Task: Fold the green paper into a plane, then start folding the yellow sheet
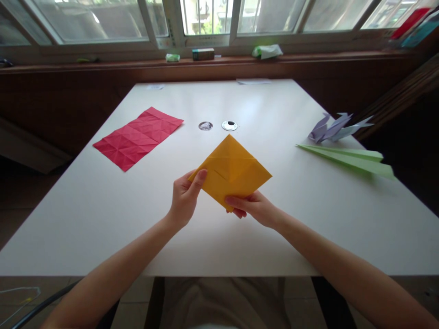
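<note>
A folded orange-yellow paper [232,170], diamond-shaped with creases, is held up above the white table [103,205]. My left hand [184,198] pinches its left corner, thumb on top. Its lower corner is gripped by my right hand [254,208], fingers curled under the edge. Both hands hover over the table's near middle.
A creased red paper sheet [138,137] lies flat at the left. A green paper plane [350,159] and a purple folded bird [334,128] sit at the right edge. Two round cable holes [217,125] mark the table's centre. Small items line the window sill [206,58].
</note>
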Demonstrator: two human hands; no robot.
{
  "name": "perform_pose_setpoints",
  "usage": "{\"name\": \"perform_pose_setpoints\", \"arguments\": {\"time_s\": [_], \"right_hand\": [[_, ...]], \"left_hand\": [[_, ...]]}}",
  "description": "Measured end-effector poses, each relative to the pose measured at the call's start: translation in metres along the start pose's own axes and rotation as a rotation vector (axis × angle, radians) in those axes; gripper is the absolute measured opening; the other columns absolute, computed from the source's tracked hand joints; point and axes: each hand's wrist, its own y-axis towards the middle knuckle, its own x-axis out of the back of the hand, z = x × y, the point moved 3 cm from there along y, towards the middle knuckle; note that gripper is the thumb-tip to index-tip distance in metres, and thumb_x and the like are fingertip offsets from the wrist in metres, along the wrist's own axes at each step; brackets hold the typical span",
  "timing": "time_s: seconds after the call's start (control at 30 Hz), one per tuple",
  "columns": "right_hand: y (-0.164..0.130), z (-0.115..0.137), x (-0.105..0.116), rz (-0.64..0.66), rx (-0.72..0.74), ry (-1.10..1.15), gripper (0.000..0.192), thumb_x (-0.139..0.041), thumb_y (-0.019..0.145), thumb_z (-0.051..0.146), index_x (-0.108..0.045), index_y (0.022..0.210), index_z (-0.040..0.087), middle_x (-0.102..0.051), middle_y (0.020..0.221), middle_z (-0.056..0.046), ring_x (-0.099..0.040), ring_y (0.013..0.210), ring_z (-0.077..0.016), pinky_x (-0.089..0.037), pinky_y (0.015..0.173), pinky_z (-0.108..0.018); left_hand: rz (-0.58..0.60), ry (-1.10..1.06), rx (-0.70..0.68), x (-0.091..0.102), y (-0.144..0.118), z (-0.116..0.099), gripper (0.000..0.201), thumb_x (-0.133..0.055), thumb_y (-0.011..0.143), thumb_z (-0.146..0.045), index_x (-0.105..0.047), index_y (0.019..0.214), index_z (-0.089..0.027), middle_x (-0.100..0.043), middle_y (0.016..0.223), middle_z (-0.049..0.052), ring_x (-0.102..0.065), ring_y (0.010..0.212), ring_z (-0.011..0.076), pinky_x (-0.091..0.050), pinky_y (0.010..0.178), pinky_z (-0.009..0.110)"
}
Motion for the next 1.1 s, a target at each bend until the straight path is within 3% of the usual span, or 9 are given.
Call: {"name": "perform_pose_setpoints", "arguments": {"time_s": [0.13,0.37,0.63,0.8,0.87,1.0,1.1], "right_hand": [[0.001,0.000,0.004,-0.035,-0.001,-0.086,0.026,-0.057,0.078,0.035,-0.054,0.062,0.014,-0.042,0.049,0.005,-0.036,0.045,-0.0060,-0.028,0.044,-0.023],[0.000,0.005,0.002,0.002,0.010,-0.127,0.028,-0.054,0.079,0.038,-0.053,0.063,0.014,-0.041,0.050,0.005,-0.036,0.046,-0.0065,-0.029,0.045,-0.024],[-0.001,0.003,0.004,0.077,0.008,-0.252,0.026,-0.053,0.081,0.032,-0.047,0.061,0.016,-0.042,0.055,0.004,-0.039,0.050,-0.0068,-0.031,0.046,-0.021],[0.000,0.004,0.004,0.133,-0.011,-0.257,0.027,-0.051,0.082,0.030,-0.045,0.060,0.017,-0.040,0.053,0.005,-0.037,0.049,-0.0066,-0.030,0.045,-0.021],[0.000,0.005,0.004,0.158,-0.018,-0.250,0.026,-0.051,0.081,0.030,-0.045,0.060,0.016,-0.040,0.053,0.005,-0.038,0.049,-0.0066,-0.030,0.044,-0.021],[-0.001,0.000,0.003,0.170,-0.081,-0.288,0.019,-0.052,0.080,0.030,-0.050,0.068,0.016,-0.045,0.058,0.003,-0.040,0.051,-0.0070,-0.034,0.046,-0.021],[-0.002,-0.003,0.002,0.162,-0.131,-0.327,0.017,-0.052,0.080,0.031,-0.053,0.076,0.015,-0.048,0.063,0.001,-0.041,0.052,-0.0071,-0.037,0.047,-0.021]], "left_hand": [[-0.017,0.113,-0.063,0.003,0.005,-0.008,0.017,-0.070,0.069,-0.029,-0.069,0.082,-0.019,-0.067,0.077,0.001,-0.058,0.072,0.0135,-0.046,0.061,0.021],[-0.082,0.152,-0.121,0.005,0.003,-0.008,0.017,-0.061,0.077,-0.033,-0.070,0.086,-0.020,-0.068,0.079,0.001,-0.058,0.072,0.0130,-0.047,0.062,0.021],[0.133,0.189,-0.007,0.004,0.009,-0.014,0.020,-0.070,0.067,-0.028,-0.068,0.085,-0.018,-0.068,0.079,0.002,-0.061,0.072,0.0153,-0.048,0.059,0.021],[0.077,0.216,-0.025,0.004,0.008,-0.014,0.013,-0.068,0.070,-0.028,-0.069,0.078,-0.018,-0.067,0.075,0.000,-0.060,0.069,0.0142,-0.048,0.058,0.021],[0.109,0.189,-0.016,0.004,0.009,-0.015,0.013,-0.067,0.070,-0.027,-0.067,0.079,-0.018,-0.066,0.076,0.001,-0.060,0.071,0.0144,-0.048,0.059,0.021],[0.247,0.149,0.105,0.003,0.011,-0.014,0.021,-0.069,0.068,-0.028,-0.063,0.086,-0.017,-0.063,0.078,0.002,-0.058,0.073,0.0148,-0.047,0.059,0.021],[0.286,0.170,0.184,0.004,0.013,-0.014,0.022,-0.070,0.066,-0.030,-0.063,0.080,-0.015,-0.060,0.073,0.003,-0.056,0.067,0.0146,-0.045,0.054,0.021]]}}
